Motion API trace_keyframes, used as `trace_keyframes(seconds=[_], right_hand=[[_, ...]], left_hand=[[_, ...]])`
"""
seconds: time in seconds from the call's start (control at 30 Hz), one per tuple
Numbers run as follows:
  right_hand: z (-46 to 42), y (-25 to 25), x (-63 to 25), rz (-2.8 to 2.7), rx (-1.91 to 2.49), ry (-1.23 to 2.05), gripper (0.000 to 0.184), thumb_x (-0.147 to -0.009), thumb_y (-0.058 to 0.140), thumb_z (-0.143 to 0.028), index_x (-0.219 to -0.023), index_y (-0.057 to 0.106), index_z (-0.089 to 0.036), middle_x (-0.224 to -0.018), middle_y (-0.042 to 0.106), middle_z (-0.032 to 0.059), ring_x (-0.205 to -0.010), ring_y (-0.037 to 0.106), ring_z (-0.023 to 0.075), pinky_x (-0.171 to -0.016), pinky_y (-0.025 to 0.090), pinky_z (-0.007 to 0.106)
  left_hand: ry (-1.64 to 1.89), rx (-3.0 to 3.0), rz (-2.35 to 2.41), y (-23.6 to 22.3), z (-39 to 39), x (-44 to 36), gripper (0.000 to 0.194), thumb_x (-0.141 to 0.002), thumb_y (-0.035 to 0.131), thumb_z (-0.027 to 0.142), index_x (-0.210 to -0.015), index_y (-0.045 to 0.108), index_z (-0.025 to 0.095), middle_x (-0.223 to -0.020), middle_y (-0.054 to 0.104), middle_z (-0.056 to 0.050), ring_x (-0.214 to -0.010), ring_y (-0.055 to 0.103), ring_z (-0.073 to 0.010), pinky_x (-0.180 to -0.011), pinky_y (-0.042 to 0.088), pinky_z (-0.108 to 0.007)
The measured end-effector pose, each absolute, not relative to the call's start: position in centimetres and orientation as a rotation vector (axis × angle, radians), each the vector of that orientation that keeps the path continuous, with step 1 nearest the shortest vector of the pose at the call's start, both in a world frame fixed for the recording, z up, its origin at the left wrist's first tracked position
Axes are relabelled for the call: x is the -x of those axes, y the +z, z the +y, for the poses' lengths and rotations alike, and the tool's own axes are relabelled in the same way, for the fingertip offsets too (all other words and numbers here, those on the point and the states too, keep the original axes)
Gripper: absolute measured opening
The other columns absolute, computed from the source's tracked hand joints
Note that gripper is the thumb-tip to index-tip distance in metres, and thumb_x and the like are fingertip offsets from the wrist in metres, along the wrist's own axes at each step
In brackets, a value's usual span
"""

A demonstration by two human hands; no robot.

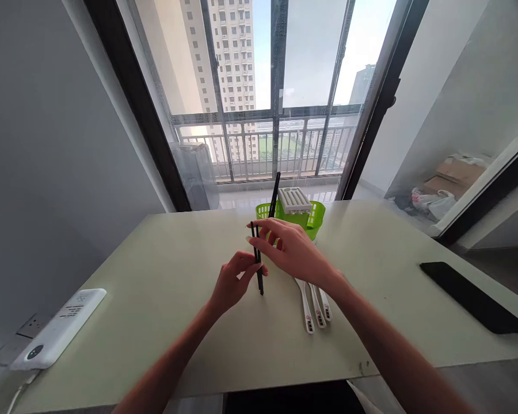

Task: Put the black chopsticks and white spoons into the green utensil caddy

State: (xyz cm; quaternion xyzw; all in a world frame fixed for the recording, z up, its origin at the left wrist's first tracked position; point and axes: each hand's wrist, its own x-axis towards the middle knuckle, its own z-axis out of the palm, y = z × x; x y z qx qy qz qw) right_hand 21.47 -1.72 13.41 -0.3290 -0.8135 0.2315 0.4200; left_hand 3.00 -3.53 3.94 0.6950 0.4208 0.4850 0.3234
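A pair of black chopsticks (259, 283) stands nearly upright above the table, gripped by both hands. Low on the pair, my left hand (233, 279) pinches it between thumb and fingers. My right hand (287, 247) holds the upper part with its fingertips. Just behind the right hand is a green basket (317, 218) with perforated sides, partly hidden by that hand. More black chopsticks (275, 192) lean up out of the basket's left side. White spoons (306, 310) lie by my right forearm, their labelled handles toward me and their far ends partly covered.
A white slotted rack (294, 200) sits on top of the basket. On the pale table (155, 322), a white power bank (60, 330) with a cable lies at the left edge and a flat black object (475, 298) at the right. Glass windows (315, 57) rise beyond.
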Motion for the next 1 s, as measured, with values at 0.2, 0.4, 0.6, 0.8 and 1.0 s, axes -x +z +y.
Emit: trace_keyframes(seconds=[0.2, 0.4, 0.6, 0.8, 1.0], right_hand=[[-1.8, 13.2, -21.7, -2.046, 0.830, 0.501, 0.024, -0.101, 0.055, -0.041, -0.089, 0.065, -0.022, -0.080, 0.066, -0.0003, -0.064, 0.058, 0.0122, -0.063, 0.048, 0.025], [-1.8, 12.5, -22.2, -2.054, 0.876, 0.505, 0.032, -0.102, 0.050, -0.046, -0.082, 0.058, -0.022, -0.078, 0.064, 0.0011, -0.061, 0.058, 0.0131, -0.059, 0.047, 0.026], [-1.7, 12.5, -22.5, -2.075, 0.879, 0.501, 0.032, -0.102, 0.050, -0.047, -0.084, 0.059, -0.022, -0.079, 0.066, 0.0011, -0.063, 0.061, 0.0134, -0.059, 0.047, 0.025], [-1.8, 12.6, -22.8, -2.094, 0.854, 0.521, 0.033, -0.102, 0.050, -0.049, -0.084, 0.060, -0.023, -0.074, 0.066, 0.0001, -0.058, 0.062, 0.0134, -0.059, 0.048, 0.026], [-2.0, 12.3, -22.9, -2.054, 0.771, 0.658, 0.033, -0.102, 0.050, -0.050, -0.088, 0.062, -0.022, -0.079, 0.069, 0.0021, -0.066, 0.070, 0.0162, -0.062, 0.054, 0.026]], left_hand=[[1.249, -1.843, 1.103, 3.7, -3.7, -3.1, 0.016, -0.095, 0.064, 0.037, -0.095, 0.055, 0.023, -0.092, 0.081, -0.002, -0.092, 0.078, -0.0213, -0.087, 0.060, -0.035], [1.217, -1.857, 1.063, 3.2, -3.6, -2.9, 0.020, -0.093, 0.068, 0.039, -0.099, 0.060, 0.022, -0.093, 0.081, -0.003, -0.090, 0.078, -0.0221, -0.085, 0.063, -0.035], [1.172, -1.871, 1.038, 3.2, -3.4, -2.5, 0.020, -0.090, 0.069, 0.040, -0.100, 0.069, 0.022, -0.096, 0.082, -0.002, -0.090, 0.079, -0.0219, -0.089, 0.063, -0.035], [1.071, -1.769, 1.008, 3.0, -3.4, -2.2, 0.022, -0.086, 0.073, 0.042, -0.097, 0.079, 0.024, -0.097, 0.081, 0.000, -0.091, 0.078, -0.0234, -0.092, 0.064, -0.038], [1.050, -1.712, 0.997, 2.4, -2.6, -1.8, 0.025, -0.080, 0.080, 0.041, -0.095, 0.083, 0.020, -0.098, 0.081, -0.005, -0.088, 0.077, -0.0244, -0.086, 0.065, -0.037]])
